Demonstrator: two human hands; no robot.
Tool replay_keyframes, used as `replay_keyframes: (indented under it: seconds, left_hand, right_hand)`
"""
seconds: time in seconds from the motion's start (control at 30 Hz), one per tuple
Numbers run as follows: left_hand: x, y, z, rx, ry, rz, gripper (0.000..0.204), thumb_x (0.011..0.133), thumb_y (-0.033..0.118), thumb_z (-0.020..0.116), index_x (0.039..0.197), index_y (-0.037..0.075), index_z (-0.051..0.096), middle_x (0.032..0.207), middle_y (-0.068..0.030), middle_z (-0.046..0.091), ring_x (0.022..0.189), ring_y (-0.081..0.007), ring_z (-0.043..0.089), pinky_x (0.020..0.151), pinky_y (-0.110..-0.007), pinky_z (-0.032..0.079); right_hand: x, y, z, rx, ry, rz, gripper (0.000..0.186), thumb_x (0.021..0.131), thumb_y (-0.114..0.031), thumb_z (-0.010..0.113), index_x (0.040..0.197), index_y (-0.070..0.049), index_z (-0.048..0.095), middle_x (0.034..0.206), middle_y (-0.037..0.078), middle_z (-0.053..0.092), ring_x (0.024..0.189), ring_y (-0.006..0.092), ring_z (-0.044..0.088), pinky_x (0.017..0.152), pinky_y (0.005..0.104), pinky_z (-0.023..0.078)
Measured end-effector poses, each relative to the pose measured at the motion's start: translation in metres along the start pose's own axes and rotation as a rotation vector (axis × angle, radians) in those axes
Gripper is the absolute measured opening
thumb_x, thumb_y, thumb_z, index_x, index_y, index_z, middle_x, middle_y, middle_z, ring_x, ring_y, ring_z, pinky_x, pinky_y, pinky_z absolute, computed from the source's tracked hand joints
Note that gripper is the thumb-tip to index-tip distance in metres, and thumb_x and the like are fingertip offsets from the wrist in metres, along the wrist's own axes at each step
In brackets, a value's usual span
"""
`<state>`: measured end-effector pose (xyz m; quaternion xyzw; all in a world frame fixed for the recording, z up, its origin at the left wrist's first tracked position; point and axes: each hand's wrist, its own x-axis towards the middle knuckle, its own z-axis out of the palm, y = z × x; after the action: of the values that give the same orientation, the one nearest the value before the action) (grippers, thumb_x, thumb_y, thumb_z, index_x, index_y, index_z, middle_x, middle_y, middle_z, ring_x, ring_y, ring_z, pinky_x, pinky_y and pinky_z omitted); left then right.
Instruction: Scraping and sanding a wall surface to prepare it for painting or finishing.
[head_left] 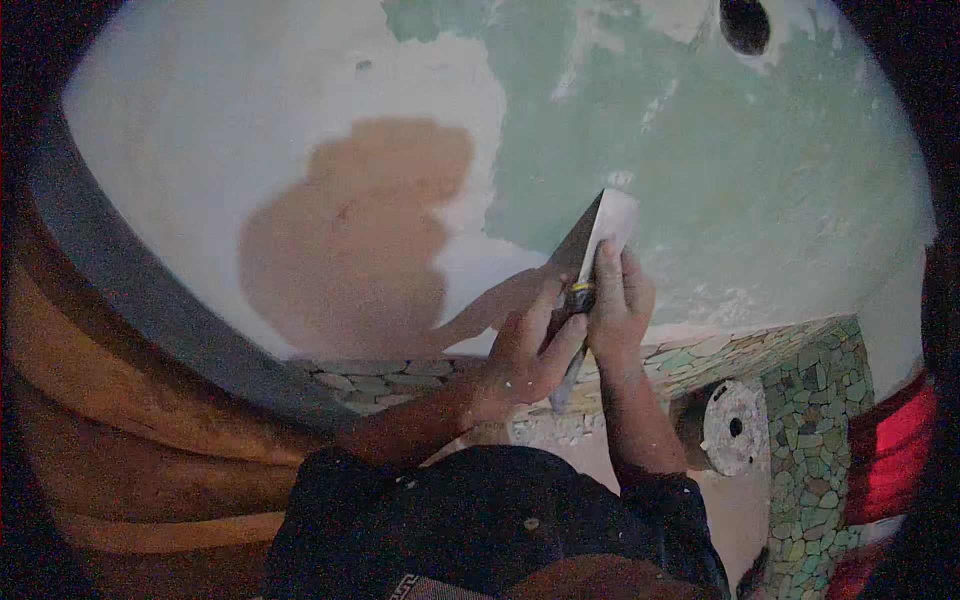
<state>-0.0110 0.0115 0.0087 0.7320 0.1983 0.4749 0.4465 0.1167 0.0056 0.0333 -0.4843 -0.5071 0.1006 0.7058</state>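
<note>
My left hand (pixel 530 355) is closed around the dark, yellow-banded handle of a putty knife (pixel 615 215), its broad blade pale on one side and dark on the other. My right hand (pixel 622 305) holds it too, with fingers laid along the blade. A grey, narrow piece sticks out below my hands; I cannot tell whether it is a second tool. Beyond the blade is a wall (pixel 680 180) with pale green and white patches and my shadow on its left part.
A stone-mosaic band (pixel 810 430) runs along the wall's foot and down the right, beside a round whitish object (pixel 735 435) with a dark hole. Brown curved surfaces (pixel 120 400) fill the left, red material (pixel 890 450) the right edge. A dark oval opening (pixel 745 22) is high in the wall.
</note>
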Motion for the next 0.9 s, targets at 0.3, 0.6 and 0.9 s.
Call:
replay_keyframes:
  seconds: [0.3, 0.6, 0.9]
  left_hand:
    - [-0.06, -0.04, -0.02, 0.508, -0.015, -0.05, 0.042, 0.088, 0.017, 0.065, 0.123, -0.005, 0.056, 0.112, -0.0272, 0.063, 0.103, -0.0424, 0.064, 0.091, -0.046, 0.049]
    - [-0.062, -0.051, -0.006, 0.342, -0.202, -0.209, 0.046, 0.091, 0.013, 0.059, 0.133, -0.004, 0.048, 0.119, -0.029, 0.061, 0.112, -0.0428, 0.06, 0.095, -0.044, 0.047]
    - [-0.069, -0.115, 0.053, 0.168, -0.179, -0.157, 0.044, 0.091, 0.012, 0.059, 0.131, -0.004, 0.05, 0.114, -0.0299, 0.062, 0.106, -0.0431, 0.062, 0.091, -0.044, 0.048]
  right_hand:
    - [-0.094, 0.064, 0.012, 0.343, -0.088, 0.479, 0.034, 0.106, -0.03, 0.042, 0.104, 0.0, 0.059, 0.086, 0.007, 0.064, 0.077, 0.0121, 0.059, 0.07, 0.0291, 0.048]
    - [-0.114, 0.07, 0.011, 0.549, 0.123, 0.645, 0.035, 0.108, -0.032, 0.037, 0.102, -0.004, 0.057, 0.085, 0.003, 0.06, 0.073, 0.0107, 0.056, 0.067, 0.0267, 0.048]
    - [-0.126, 0.125, -0.043, 0.33, 0.169, 0.555, 0.035, 0.107, -0.032, 0.04, 0.105, -0.002, 0.058, 0.087, 0.002, 0.06, 0.076, 0.0085, 0.057, 0.065, 0.025, 0.046]
